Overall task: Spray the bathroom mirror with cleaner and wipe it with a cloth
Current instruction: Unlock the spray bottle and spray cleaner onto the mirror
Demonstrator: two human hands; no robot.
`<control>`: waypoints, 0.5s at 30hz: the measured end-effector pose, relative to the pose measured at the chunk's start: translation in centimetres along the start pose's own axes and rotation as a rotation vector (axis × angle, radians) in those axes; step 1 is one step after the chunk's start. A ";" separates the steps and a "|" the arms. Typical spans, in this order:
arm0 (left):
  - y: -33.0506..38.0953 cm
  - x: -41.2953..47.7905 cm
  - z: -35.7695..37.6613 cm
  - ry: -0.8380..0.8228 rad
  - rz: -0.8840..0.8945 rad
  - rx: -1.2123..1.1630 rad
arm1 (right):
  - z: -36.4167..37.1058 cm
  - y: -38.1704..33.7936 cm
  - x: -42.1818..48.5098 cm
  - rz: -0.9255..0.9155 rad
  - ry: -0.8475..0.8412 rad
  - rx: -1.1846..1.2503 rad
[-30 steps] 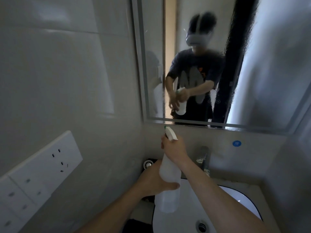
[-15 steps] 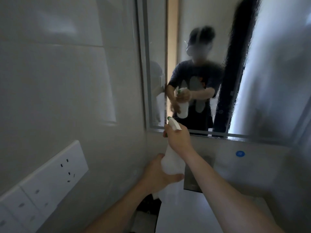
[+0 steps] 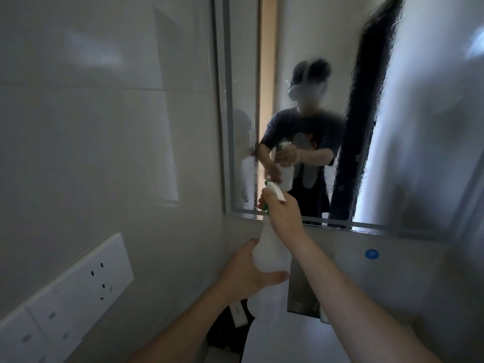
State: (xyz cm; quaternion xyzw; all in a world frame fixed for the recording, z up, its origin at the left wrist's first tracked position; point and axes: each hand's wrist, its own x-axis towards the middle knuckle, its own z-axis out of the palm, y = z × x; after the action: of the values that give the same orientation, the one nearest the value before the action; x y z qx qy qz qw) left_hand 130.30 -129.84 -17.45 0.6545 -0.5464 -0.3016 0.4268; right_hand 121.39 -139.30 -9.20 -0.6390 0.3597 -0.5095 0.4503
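Head view: the spray bottle (image 3: 269, 247) is positioned in front of the lower left corner of the mirror (image 3: 419, 127), and its upper part overlaps the mirror's bottom frame edge. The bottle's long axis runs close to vertical, with the base down and the spray head up. The green-tipped nozzle points away from the camera, toward the glass near that corner. The green trigger sits on the mirror side of the neck.

The right hand (image 3: 284, 218) grips the neck directly under the spray head, with the back of the hand toward the camera and the fingers curled round to the trigger side. It cannot be determined whether the trigger is pressed. The right forearm extends down and to the right, away from the mirror.

The left hand (image 3: 248, 273) grips the wide lower body of the bottle, below the mirror's bottom edge. The thumb lies across the camera-facing side; the fingers are hidden behind the bottle.

The reflection in the mirror shows both hands on the bottle.

A blue sticker (image 3: 372, 254) is fixed to the wall just below the mirror's bottom edge. A white socket plate (image 3: 104, 271) is mounted on the side wall, below and left of the mirror. A blurred metal fitting (image 3: 301, 294) sits below the mirror.
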 end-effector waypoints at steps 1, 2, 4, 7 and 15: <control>0.5 0.2 -0.1 0.004 0.010 -0.001 | -0.2 -0.6 0.1 -0.024 -0.008 -0.004; 1.0 0.4 -0.2 0.006 0.021 -0.002 | -0.3 -1.1 0.3 -0.042 -0.017 -0.011; 1.7 0.7 -0.4 0.018 0.037 -0.004 | -0.5 -2.2 0.7 -0.068 -0.035 -0.033; 2.3 1.0 -0.7 0.043 0.047 -0.005 | -0.4 -3.4 1.0 -0.092 -0.048 -0.063; 0.8 0.6 -0.8 0.037 0.030 0.065 | 0.9 -1.8 0.2 -0.066 -0.013 -0.032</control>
State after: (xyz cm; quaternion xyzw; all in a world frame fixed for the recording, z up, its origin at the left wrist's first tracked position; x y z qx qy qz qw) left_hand 130.79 -130.24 -16.36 0.6650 -0.5577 -0.2654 0.4199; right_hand 122.31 -138.75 -7.54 -0.6608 0.3435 -0.5143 0.4252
